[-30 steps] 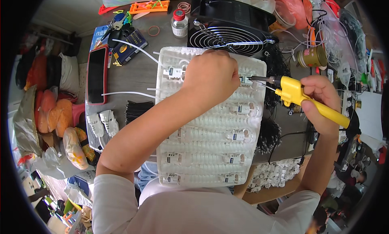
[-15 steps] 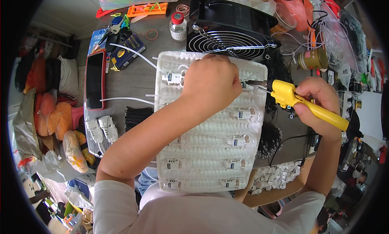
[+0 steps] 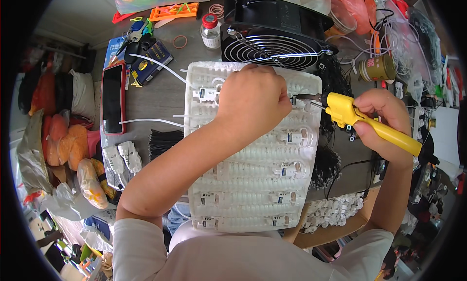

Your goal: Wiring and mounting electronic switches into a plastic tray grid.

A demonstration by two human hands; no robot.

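A translucent white ribbed tray [image 3: 248, 184] lies before me, its near end against my body. White plastic parts [image 3: 293, 137] with small dark insets sit in rows on it. My right hand [image 3: 386, 118] grips the yellow handle of a soldering gun [image 3: 343, 110]. The gun's dark tip points left and reaches a part beside my left fingers, over the upper right of the tray. My left hand [image 3: 253, 94] is closed, back of the hand up, above the tray's far half. Its fingertips are hidden, so what they pinch cannot be made out.
A black fan [image 3: 277, 38] with a wire guard stands just beyond the tray. Black wire bundles [image 3: 325, 169] lie at both sides. Left are a phone [image 3: 113, 98], white plugs [image 3: 130, 157] and a red-capped bottle [image 3: 210, 32]. An open box of white parts [image 3: 335, 213] sits at lower right.
The soldering gun and my right hand have shifted very slightly right. My left hand stays in nearly the same place over the tray.
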